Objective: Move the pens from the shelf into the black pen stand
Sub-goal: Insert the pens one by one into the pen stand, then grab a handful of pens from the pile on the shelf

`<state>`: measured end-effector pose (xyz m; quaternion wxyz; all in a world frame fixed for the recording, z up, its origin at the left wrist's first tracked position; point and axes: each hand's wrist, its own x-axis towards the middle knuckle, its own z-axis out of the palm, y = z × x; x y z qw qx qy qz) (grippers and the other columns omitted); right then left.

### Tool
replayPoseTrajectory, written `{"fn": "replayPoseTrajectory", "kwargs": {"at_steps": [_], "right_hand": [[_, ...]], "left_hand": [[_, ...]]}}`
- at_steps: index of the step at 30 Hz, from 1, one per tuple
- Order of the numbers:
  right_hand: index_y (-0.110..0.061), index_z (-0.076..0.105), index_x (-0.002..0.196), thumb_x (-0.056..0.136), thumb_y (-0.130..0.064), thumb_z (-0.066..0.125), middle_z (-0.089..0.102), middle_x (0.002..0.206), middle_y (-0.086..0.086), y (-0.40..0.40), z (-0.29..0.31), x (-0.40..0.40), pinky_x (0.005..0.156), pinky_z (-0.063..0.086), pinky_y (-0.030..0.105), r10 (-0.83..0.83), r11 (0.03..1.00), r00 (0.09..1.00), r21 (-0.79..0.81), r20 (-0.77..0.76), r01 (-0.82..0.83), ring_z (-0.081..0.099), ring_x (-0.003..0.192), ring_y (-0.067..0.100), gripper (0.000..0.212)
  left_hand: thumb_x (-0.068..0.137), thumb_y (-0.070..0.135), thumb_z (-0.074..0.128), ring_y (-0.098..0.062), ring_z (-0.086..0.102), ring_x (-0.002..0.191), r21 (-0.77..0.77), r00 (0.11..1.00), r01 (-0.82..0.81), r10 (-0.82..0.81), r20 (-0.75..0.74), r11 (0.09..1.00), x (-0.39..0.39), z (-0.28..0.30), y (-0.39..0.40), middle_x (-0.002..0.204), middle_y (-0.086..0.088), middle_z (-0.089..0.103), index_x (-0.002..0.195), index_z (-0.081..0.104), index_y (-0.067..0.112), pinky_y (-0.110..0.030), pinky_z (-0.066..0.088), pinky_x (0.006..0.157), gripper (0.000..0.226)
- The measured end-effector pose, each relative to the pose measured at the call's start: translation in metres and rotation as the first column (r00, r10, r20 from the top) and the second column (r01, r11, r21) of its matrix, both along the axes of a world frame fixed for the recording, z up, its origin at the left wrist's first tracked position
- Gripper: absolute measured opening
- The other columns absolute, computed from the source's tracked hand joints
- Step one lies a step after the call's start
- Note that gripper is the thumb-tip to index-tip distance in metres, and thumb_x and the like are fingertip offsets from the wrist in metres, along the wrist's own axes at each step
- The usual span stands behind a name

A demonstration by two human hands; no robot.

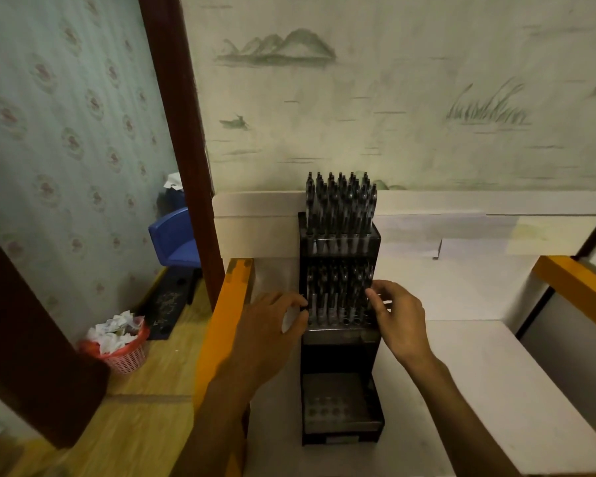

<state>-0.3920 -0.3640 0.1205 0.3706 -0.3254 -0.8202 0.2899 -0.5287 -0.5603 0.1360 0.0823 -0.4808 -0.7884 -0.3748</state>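
A black tiered pen stand [341, 335] sits on the white shelf [479, 373], close to its left side. Its top tier is packed with dark pens [341, 204]. More pens [334, 290] stand in the middle tier, and the lowest tier [338, 404] shows only bare holes. My left hand [272, 325] is at the left edge of the middle tier, thumb and forefinger curled against the stand's side. On the right side of that tier, my right hand [396, 315] pinches a pen [360, 287] with its fingertips. No loose pens are visible on the shelf.
An orange rail [221, 325] borders the shelf on the left and another [578, 277] on the right. A wallpapered wall rises behind. Down on the wooden floor at left are a red basket of paper scraps [121, 346] and a blue plastic stool [176, 239].
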Motion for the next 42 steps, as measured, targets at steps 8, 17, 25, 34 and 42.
{"fn": "replayPoseTrajectory", "kwargs": {"at_steps": [8, 17, 25, 34, 42], "right_hand": [[-0.024, 0.062, 0.122, 0.096, -0.034, 0.06, 0.065, 0.121, -0.007, -0.017, -0.003, 0.038, 0.084, 0.047, 0.022, -0.113, 0.992, 0.99, 0.06, 0.087, 0.108, 0.061, 0.099, 0.006, 0.028], [-0.026, 0.064, 0.12, 0.093, -0.025, 0.064, 0.062, 0.117, -0.009, -0.022, 0.003, 0.131, 0.08, 0.039, 0.02, -0.226, 0.97, 0.964, 0.124, 0.138, 0.209, 0.06, 0.101, 0.008, 0.027], [-0.025, 0.064, 0.122, 0.092, -0.028, 0.063, 0.064, 0.124, -0.005, 0.002, 0.001, 0.259, 0.085, 0.045, 0.022, -0.325, 0.937, 0.916, 0.21, 0.236, 0.279, 0.061, 0.109, 0.013, 0.029], [-0.025, 0.065, 0.116, 0.091, -0.029, 0.06, 0.064, 0.117, -0.001, 0.053, -0.007, 0.428, 0.079, 0.053, 0.033, -0.376, 0.92, 0.877, 0.238, 0.3, 0.312, 0.063, 0.099, 0.021, 0.026], [-0.027, 0.064, 0.119, 0.091, -0.03, 0.064, 0.063, 0.119, -0.006, 0.108, -0.016, 0.547, 0.083, 0.053, 0.032, -0.419, 0.906, 0.856, 0.207, 0.302, 0.37, 0.061, 0.104, 0.015, 0.029]], "left_hand": [[0.093, 0.05, 0.042, -0.003, 0.053, 0.097, -0.046, 0.982, 0.189, -0.189, -0.001, 0.981, 0.02, 0.0, 0.008, 0.102, 0.019, 0.057, 0.109, 0.06, 0.036, -0.033, 0.047, 0.087, 0.027], [0.097, 0.041, 0.055, -0.006, 0.054, 0.112, -0.078, 0.945, 0.326, -0.325, 0.031, 0.942, 0.09, 0.007, 0.042, 0.125, 0.013, 0.06, 0.13, 0.058, 0.032, -0.038, 0.046, 0.1, 0.034], [0.098, 0.047, 0.05, -0.005, 0.053, 0.119, -0.138, 0.926, 0.377, -0.377, 0.028, 0.916, 0.21, 0.0, 0.098, 0.132, 0.017, 0.057, 0.129, 0.056, 0.04, -0.032, 0.047, 0.104, 0.032], [0.098, 0.045, 0.05, -0.005, 0.052, 0.118, -0.158, 0.885, 0.457, -0.465, -0.013, 0.875, 0.374, 0.002, 0.17, 0.131, 0.016, 0.058, 0.129, 0.056, 0.037, -0.029, 0.043, 0.102, 0.033], [0.097, 0.045, 0.05, -0.01, 0.055, 0.11, -0.174, 0.862, 0.488, -0.504, -0.059, 0.855, 0.486, -0.004, 0.239, 0.123, 0.013, 0.059, 0.128, 0.055, 0.037, -0.034, 0.045, 0.096, 0.032]]}}
